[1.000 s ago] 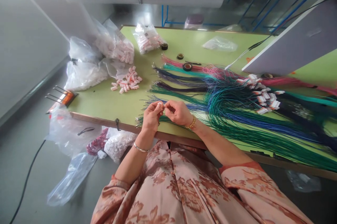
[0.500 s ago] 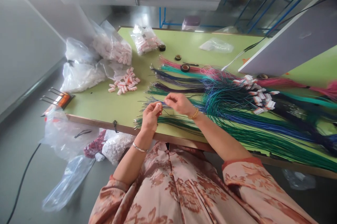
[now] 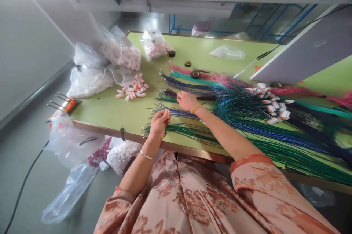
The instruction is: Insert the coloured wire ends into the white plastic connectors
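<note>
My left hand (image 3: 158, 125) is closed near the table's front edge. Between its thumb and fingers is a small white and orange plastic connector (image 3: 167, 113), mostly covered by the fingers. Farther forward, my right hand (image 3: 187, 101) reaches over a dark purple bundle of wires (image 3: 206, 98), its fingers curled together; what they pinch, if anything, is hidden. Blue wires (image 3: 181, 111) pass below the right hand, and green wires (image 3: 189, 129) run along the front edge. White connectors (image 3: 275, 107) fitted on wires are heaped to the right.
Loose connectors (image 3: 134, 88) are piled on the green table (image 3: 110, 111) at left, before a bag of connectors (image 3: 123, 56). Black tape rolls (image 3: 195, 75) lie behind pink wires (image 3: 220, 78). An orange pronged holder (image 3: 67, 105) sits at the left corner; a panel (image 3: 302, 50) stands right.
My right hand has moved away from my left, forward from the blue wires to the dark purple bundle. The left hand keeps the connector. The view has shifted slightly.
</note>
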A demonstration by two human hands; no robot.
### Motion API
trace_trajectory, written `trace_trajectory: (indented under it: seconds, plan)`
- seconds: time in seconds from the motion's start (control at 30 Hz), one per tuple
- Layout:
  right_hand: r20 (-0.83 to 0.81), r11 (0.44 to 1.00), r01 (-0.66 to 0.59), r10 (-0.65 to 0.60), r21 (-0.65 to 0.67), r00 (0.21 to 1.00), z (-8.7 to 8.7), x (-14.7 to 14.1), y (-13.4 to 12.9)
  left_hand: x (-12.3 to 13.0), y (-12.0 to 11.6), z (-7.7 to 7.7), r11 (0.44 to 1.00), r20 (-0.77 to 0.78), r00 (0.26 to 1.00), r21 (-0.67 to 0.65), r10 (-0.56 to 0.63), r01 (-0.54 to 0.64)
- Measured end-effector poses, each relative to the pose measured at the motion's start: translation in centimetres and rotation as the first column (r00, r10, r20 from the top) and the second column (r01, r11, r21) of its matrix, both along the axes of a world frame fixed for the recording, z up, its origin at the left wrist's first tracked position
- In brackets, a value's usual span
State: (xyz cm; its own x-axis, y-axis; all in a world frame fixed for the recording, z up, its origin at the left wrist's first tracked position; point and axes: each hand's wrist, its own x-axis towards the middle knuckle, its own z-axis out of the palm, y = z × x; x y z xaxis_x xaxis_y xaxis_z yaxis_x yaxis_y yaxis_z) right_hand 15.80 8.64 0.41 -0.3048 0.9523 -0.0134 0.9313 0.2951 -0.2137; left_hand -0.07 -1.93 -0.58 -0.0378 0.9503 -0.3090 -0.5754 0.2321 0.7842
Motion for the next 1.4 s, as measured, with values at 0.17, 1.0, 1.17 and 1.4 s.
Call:
trace_trajectory:
  seconds: [0.17,1.0,1.17,1.4]
  plan:
    - [0.063,0.999,-0.038,0.039,-0.007,0.997,0.2,-0.1,0.0,0.0,0.0,-0.2,1.000,0.002,1.000,0.000,0.000,0.000]
    - [0.104,0.982,-0.183,0.186,-0.033,0.977,0.4,1.1,0.5,-0.2,-0.1,-0.1,1.000,0.034,0.999,0.005,-0.007,0.007]
    - [0.093,0.984,-0.180,0.180,-0.006,0.979,0.2,1.3,0.4,-0.2,-0.1,-0.1,1.000,0.039,0.999,0.008,-0.016,0.016]
    - [0.134,0.976,-0.216,0.215,-0.008,0.967,0.0,1.4,0.5,-0.1,-0.1,0.0,1.000,0.038,0.999,0.004,-0.015,0.015]
